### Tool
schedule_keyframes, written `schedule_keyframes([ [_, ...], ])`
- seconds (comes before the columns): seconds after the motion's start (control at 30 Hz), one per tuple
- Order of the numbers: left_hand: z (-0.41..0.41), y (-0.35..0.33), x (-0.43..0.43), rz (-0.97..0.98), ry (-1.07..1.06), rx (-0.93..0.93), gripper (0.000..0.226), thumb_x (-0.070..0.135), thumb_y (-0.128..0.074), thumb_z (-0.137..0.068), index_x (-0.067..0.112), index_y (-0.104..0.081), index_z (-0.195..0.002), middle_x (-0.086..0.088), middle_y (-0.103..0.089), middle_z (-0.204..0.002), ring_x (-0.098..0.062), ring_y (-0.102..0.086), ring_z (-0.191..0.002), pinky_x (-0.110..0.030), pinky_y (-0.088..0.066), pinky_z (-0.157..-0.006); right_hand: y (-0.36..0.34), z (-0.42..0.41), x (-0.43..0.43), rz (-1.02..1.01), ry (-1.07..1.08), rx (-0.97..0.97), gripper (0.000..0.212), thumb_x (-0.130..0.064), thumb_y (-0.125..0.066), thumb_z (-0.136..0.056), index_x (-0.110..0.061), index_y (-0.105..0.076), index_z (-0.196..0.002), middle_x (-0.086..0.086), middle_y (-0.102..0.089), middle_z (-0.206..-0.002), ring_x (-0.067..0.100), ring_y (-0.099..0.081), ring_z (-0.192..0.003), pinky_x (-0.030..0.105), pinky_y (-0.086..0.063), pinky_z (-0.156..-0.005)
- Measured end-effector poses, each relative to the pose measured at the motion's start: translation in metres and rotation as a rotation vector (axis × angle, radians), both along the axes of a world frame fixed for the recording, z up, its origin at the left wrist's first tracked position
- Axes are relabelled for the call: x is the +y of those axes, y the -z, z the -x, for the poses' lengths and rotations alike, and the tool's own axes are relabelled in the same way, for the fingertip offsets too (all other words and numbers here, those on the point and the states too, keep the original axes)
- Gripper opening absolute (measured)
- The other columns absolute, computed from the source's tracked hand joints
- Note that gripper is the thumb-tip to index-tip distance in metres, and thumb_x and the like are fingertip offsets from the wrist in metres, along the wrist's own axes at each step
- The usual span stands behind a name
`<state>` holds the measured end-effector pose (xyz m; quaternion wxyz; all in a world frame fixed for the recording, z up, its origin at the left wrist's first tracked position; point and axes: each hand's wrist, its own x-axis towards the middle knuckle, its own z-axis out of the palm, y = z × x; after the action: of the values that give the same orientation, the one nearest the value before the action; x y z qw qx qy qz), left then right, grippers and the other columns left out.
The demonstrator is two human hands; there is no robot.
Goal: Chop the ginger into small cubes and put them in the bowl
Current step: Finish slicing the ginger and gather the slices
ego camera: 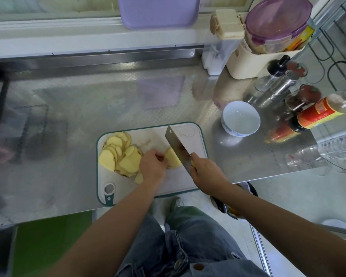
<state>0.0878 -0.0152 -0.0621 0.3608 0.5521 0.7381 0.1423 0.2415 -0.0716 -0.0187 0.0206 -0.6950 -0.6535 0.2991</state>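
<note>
While the cleaver [178, 148] stands at the cut: its blade leans against the right face of the ginger chunk [173, 158] on the cutting board [188, 182]. This looks like slicing, with no cubes made yet.
Left hand [153, 166]: the fingers [162, 156] are curled and pinch the chunk's left side, just beside the blade.
Right hand [206, 172]: the fingers [195, 156] are wrapped round the cleaver's handle, and the blade runs up and away from them.
Doing it well: tuck the left fingertips back and let the knuckles guide the blade. Cut straight down, thin and even.
Ginger slices [120, 154]: heaped just left of the left fingers and overlapping. There are well over a dozen, too many to count exactly.
Bowl [240, 118]: one, white and empty, on the worktop [88, 96], beyond the right fingers and well apart.
Other counts: one cleaver, one board, one chunk.
</note>
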Motion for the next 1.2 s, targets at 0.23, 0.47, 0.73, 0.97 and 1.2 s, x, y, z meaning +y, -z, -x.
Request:
schedule_keyframes([
  [0.23,0.001,0.000,0.000,0.001,0.030,-0.002,0.017,0.022,-0.068,-0.086,0.011,-0.067,-0.099,-0.005,-0.070,-0.100,-0.022,-0.062,-0.095,-0.026,-0.041,-0.076,0.001,-0.005,0.003,-0.029,0.050,-0.011,0.023,-0.023,-0.038,-0.100,-0.013,-0.044,-0.120,0.002,-0.054,-0.079,0.021,-0.055,-0.064,0.035,-0.049,-0.059],
  [0.47,0.002,-0.003,-0.005,-0.111,0.297,0.144,0.031,0.031,-0.069,-0.082,0.010,-0.058,-0.101,-0.008,-0.062,-0.102,-0.025,-0.059,-0.093,-0.031,-0.043,-0.078,0.005,-0.011,-0.001,-0.009,0.033,0.005,0.022,-0.021,-0.038,-0.101,-0.012,-0.046,-0.118,-0.004,-0.048,-0.068,0.015,-0.051,-0.057,0.025,-0.038,-0.053],
  [0.73,0.008,-0.002,0.018,-0.354,0.997,0.461,0.052,0.029,-0.066,-0.079,0.018,-0.047,-0.127,-0.003,-0.044,-0.131,-0.022,-0.042,-0.118,-0.031,-0.038,-0.093,-0.004,-0.024,0.003,-0.002,0.133,0.036,0.015,-0.021,-0.043,-0.100,-0.010,-0.049,-0.109,0.008,-0.060,-0.079,0.024,-0.060,-0.068,0.035,-0.052,-0.063],
  [0.97,0.007,0.002,0.007,-0.335,0.795,0.411,0.055,0.039,-0.070,-0.078,0.014,-0.050,-0.122,-0.007,-0.046,-0.121,-0.022,-0.041,-0.109,-0.028,-0.041,-0.087,-0.004,-0.020,0.000,0.011,0.097,0.057,0.018,-0.026,-0.041,-0.101,-0.010,-0.049,-0.105,0.010,-0.062,-0.079,0.026,-0.061,-0.070,0.041,-0.054,-0.067],
  [1.2,0.015,-0.002,0.008,-0.276,0.859,0.179,0.070,0.011,-0.071,-0.077,0.008,-0.040,-0.140,-0.009,-0.039,-0.139,-0.024,-0.037,-0.125,-0.031,-0.039,-0.103,0.001,-0.022,0.000,-0.005,-0.046,-0.036,0.012,-0.020,-0.039,-0.100,-0.013,-0.048,-0.102,0.005,-0.055,-0.071,0.024,-0.058,-0.063,0.037,-0.052,-0.060],
])
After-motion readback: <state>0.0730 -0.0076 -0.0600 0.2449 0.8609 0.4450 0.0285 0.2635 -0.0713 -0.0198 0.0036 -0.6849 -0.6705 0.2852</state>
